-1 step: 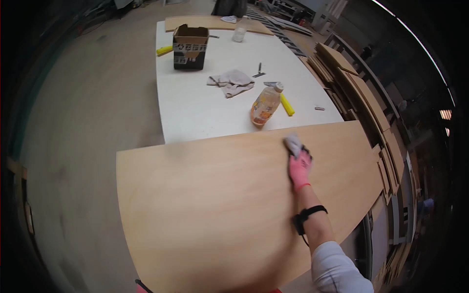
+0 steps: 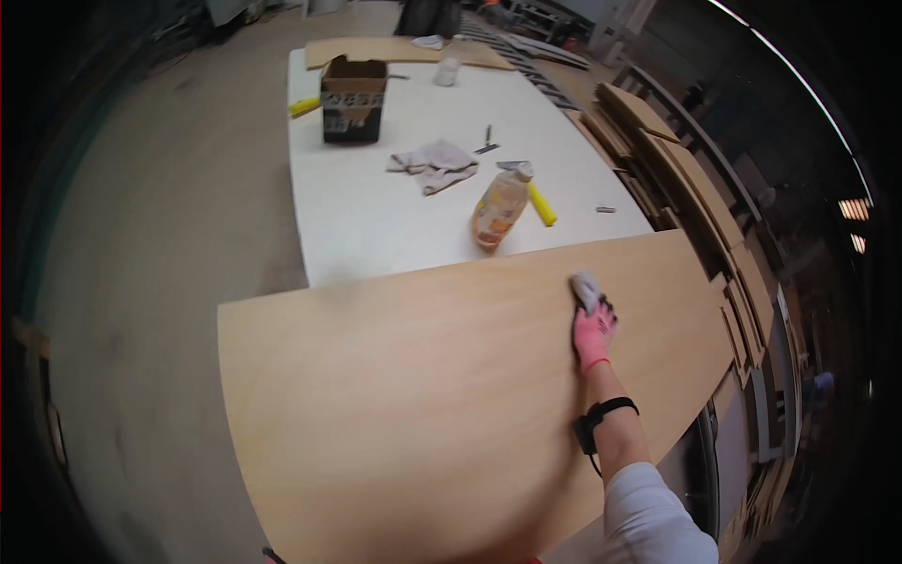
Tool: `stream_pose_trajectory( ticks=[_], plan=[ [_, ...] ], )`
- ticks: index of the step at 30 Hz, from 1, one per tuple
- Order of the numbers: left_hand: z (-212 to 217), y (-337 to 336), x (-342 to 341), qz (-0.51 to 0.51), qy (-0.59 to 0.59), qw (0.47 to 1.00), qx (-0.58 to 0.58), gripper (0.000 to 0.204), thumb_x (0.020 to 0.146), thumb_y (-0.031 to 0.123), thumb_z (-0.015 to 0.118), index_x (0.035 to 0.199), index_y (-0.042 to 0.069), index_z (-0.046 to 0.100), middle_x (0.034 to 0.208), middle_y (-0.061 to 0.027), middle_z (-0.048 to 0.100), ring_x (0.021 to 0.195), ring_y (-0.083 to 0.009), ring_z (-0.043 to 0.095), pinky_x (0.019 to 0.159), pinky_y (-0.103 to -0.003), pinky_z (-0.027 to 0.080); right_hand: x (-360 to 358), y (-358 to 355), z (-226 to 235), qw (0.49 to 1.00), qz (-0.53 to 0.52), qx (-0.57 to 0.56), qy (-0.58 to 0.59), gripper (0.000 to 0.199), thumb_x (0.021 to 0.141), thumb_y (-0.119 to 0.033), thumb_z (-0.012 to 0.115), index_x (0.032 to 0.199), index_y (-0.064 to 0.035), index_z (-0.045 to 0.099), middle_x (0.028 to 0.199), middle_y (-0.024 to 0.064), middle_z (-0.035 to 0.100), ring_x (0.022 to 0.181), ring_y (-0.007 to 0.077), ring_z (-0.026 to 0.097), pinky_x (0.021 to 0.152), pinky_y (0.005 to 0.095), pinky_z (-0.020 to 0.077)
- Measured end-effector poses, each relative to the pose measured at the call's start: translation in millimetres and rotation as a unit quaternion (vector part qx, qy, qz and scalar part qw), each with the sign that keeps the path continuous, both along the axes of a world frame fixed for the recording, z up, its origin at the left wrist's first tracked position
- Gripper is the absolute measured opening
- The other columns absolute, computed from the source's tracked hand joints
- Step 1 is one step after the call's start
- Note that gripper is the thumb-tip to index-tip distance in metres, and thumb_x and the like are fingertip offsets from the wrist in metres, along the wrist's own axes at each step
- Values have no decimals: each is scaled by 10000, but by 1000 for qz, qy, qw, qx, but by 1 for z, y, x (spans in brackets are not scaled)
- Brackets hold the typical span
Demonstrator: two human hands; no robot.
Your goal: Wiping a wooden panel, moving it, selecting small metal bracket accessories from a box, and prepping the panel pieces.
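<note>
A large light plywood sheet (image 2: 404, 395) lies across the near end of a white table (image 2: 376, 235). My right hand (image 2: 594, 331), in a pink glove, rests flat on the sheet near its far right edge. Its fingers press a small grey cloth pad (image 2: 584, 287) onto the wood. A black band sits on that wrist. My left hand is out of view.
Beyond the sheet on the table are a plastic bottle of orange liquid (image 2: 498, 209), a yellow tool (image 2: 542, 204), a crumpled grey rag (image 2: 434, 163), a dark cardboard box (image 2: 353, 99) and a small jar (image 2: 447, 71). Stacked wooden boards (image 2: 691, 179) line the right side.
</note>
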State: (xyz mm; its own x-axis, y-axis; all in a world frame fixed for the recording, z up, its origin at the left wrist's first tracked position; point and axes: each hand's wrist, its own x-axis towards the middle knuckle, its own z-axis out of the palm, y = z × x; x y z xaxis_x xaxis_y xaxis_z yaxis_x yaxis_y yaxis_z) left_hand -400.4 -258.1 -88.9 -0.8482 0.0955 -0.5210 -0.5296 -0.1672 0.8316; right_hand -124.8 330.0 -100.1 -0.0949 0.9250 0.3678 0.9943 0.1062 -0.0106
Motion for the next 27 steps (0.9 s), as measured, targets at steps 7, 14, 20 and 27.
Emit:
stream_pose_trajectory(
  ticks=[7,14,20,27],
  plan=[
    [-4,130,-31,-149,76,983,77,549,965,383,274,1383,29,244,1420,-228,222,1332,-318,206,1080,-468,204,17,-2,6,971,-212,-85,66,615,842,-462,426,1249,-2,452,1297,168,442,1245,308,357,1050,446,233],
    [37,123,-6,-204,156,964,62,537,967,370,274,1376,22,261,1412,-230,243,1325,-316,224,1075,-468,213,-213,-169,13,925,344,-41,158,517,774,-369,551,1142,-11,498,1153,172,510,1108,326,443,988,424,289],
    [57,124,42,-307,202,928,55,527,969,359,274,1369,16,276,1406,-231,260,1319,-315,240,1072,-467,220,-212,-520,-50,244,565,-591,521,407,818,-304,453,1112,-24,494,1346,167,393,1245,323,353,1062,547,177],
    [67,113,85,-365,251,896,20,517,971,346,274,1362,9,293,1398,-232,281,1312,-313,258,1067,-467,228,-39,-542,-19,463,745,-359,317,435,822,-354,446,1108,-29,490,1348,188,383,1263,331,328,1060,551,165]
  ],
)
